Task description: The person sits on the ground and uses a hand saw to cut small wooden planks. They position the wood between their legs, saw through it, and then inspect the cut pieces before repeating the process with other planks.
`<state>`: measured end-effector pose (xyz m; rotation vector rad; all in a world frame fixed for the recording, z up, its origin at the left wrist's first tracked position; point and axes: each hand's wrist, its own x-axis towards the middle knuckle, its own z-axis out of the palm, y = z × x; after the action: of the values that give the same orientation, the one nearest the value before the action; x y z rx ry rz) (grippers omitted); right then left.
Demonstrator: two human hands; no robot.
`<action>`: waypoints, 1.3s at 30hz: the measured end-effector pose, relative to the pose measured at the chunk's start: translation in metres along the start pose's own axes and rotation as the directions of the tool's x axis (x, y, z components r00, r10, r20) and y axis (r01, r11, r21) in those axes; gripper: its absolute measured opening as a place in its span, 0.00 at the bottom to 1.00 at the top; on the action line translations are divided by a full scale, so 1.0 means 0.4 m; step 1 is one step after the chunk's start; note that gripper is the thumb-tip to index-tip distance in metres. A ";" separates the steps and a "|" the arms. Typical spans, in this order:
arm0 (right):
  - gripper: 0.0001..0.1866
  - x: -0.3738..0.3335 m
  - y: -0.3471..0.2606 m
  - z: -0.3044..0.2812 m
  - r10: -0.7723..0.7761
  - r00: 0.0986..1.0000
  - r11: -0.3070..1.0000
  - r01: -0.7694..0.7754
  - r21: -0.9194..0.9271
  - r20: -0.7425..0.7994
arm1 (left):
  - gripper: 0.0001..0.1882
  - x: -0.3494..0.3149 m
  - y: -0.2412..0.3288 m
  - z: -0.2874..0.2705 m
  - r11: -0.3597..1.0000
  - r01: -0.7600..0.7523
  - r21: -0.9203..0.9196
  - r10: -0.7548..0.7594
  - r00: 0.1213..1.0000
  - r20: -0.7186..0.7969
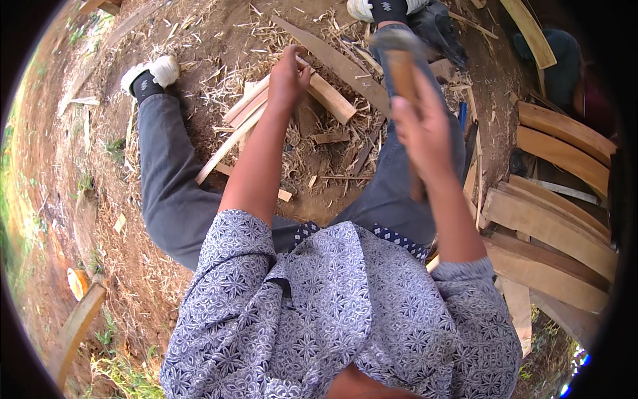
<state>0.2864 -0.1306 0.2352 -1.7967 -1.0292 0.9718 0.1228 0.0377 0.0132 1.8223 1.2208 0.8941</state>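
Observation:
My left hand (290,83) is closed around the upper end of a short, pale wooden block (332,100), which slants down to the right. Under it stands what looks like a dark wood stump (307,123), partly hidden. Raised above my right leg, my right hand (425,136) grips a wooden-handled tool (403,74). Its grey head is smeared by motion, so I cannot tell its exact kind. Several split wood strips (247,106) lie beside my left wrist, and one long strip (229,147) leans toward my left thigh.
Wood shavings and offcuts litter the soil between my outstretched legs. A long flat board (335,60) lies beyond my left hand. Several curved planks (551,226) are stacked at the right, with a person's dark-clothed leg (561,63) above them. Another curved piece (76,329) stands at lower left.

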 end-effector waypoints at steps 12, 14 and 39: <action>0.34 0.153 0.166 0.240 -0.141 0.987 0.989 0.145 -0.038 0.078 | 0.27 -0.010 0.006 -0.017 0.999 0.008 -0.040 -0.008 1.000 0.005; 0.33 0.147 0.171 0.247 -0.170 0.984 0.981 0.174 -0.087 0.049 | 0.27 -0.010 0.011 -0.016 0.998 0.039 -0.046 -0.039 0.999 0.008; 0.31 0.166 0.141 0.250 -0.252 0.967 0.951 0.244 -0.188 -0.021 | 0.28 -0.013 0.016 -0.018 0.997 0.065 -0.037 -0.065 0.998 0.013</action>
<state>0.2365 -0.0611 0.1340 -1.7737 -1.3167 0.6985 0.1176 0.0326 0.0216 1.7465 1.2408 0.8630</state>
